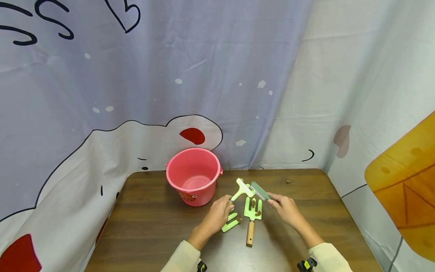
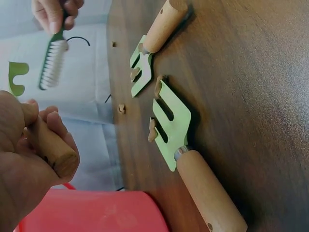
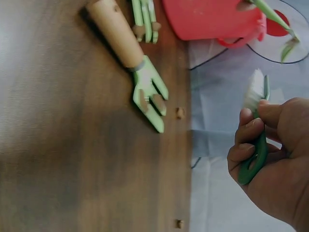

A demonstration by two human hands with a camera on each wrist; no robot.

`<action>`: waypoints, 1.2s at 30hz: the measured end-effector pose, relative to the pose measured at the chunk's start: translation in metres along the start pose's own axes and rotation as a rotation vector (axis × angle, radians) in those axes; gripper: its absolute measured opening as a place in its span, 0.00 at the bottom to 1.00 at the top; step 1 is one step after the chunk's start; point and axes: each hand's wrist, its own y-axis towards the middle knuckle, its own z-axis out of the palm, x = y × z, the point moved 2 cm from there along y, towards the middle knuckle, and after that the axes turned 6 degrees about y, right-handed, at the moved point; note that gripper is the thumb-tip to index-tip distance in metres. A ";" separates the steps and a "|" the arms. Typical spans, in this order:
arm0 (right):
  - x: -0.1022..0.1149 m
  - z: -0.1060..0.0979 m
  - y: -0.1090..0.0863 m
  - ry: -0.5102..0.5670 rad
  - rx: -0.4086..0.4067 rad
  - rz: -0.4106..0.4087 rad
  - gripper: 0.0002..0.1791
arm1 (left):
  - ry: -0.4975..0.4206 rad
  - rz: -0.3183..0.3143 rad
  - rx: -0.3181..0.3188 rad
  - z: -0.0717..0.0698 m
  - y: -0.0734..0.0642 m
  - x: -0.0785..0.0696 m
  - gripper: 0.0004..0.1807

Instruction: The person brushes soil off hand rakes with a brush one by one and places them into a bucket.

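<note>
My left hand (image 1: 216,214) grips the wooden handle (image 2: 54,147) of a small hand rake with a light green head (image 1: 242,189), raised over the table. In my right hand (image 1: 287,210) is a green brush (image 1: 259,190) with white bristles (image 2: 54,65), its bristle side facing the rake head and close to it in the head view. Below lies a green garden fork (image 1: 250,214) with a wooden handle and brown clumps on its tines. A second such fork (image 2: 175,121), also with brown clumps, lies to its left, partly hidden by my left hand in the head view.
A pink bucket (image 1: 195,196) stands at the back of the wooden table (image 1: 146,226), left of the tools. Small brown crumbs (image 1: 288,181) lie near the back edge. A printed curtain (image 1: 204,94) hangs right behind the table.
</note>
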 end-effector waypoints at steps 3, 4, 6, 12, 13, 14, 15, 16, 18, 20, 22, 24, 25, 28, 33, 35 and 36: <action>0.007 -0.008 0.004 0.023 -0.031 -0.040 0.19 | 0.012 -0.001 0.010 0.001 -0.001 -0.001 0.08; 0.009 -0.010 0.006 0.029 -0.039 -0.055 0.19 | 0.017 0.001 0.014 0.001 -0.001 -0.001 0.08; 0.016 -0.013 0.008 0.027 -0.047 -0.081 0.19 | 0.026 0.003 0.021 0.002 -0.002 -0.002 0.09; 0.035 -0.015 0.014 0.042 -0.023 -0.118 0.20 | 0.033 -0.003 0.034 0.003 -0.004 -0.003 0.10; 0.038 -0.014 0.015 0.045 -0.021 -0.123 0.20 | 0.035 -0.001 0.033 0.002 -0.004 -0.003 0.10; 0.040 -0.013 0.016 0.042 -0.018 -0.126 0.20 | 0.032 0.000 0.032 0.003 -0.004 -0.003 0.10; 0.041 -0.012 0.017 0.040 -0.013 -0.129 0.20 | 0.032 0.001 0.031 0.002 -0.004 -0.003 0.10; 0.042 -0.011 0.017 0.035 -0.008 -0.130 0.20 | 0.033 0.002 0.030 0.002 -0.004 -0.004 0.10; 0.043 -0.008 0.018 0.026 0.000 -0.130 0.20 | 0.031 0.001 0.030 0.002 -0.004 -0.004 0.10; 0.041 -0.006 0.017 0.022 0.008 -0.119 0.20 | 0.026 -0.001 0.031 0.001 -0.004 -0.004 0.09; 0.039 -0.005 0.017 0.024 0.009 -0.108 0.20 | 0.024 -0.001 0.032 0.001 -0.004 -0.004 0.10; 0.035 -0.004 0.016 0.021 0.012 -0.107 0.19 | 0.027 -0.001 0.035 0.000 -0.004 -0.004 0.10; 0.033 -0.004 0.016 0.017 0.013 -0.105 0.19 | 0.028 -0.002 0.038 -0.001 -0.005 -0.004 0.10; 0.025 -0.001 0.016 -0.029 0.050 -0.113 0.18 | 0.025 0.009 0.031 -0.005 -0.003 -0.007 0.10; 0.007 0.005 0.010 -0.104 0.110 -0.087 0.17 | 0.045 0.043 -0.007 -0.023 0.005 -0.015 0.12; -0.001 0.006 0.007 -0.109 0.106 -0.074 0.17 | 0.060 0.029 -0.023 -0.035 0.007 -0.016 0.14; -0.004 0.006 0.005 -0.114 0.100 -0.072 0.17 | 0.066 0.019 -0.034 -0.042 0.007 -0.016 0.15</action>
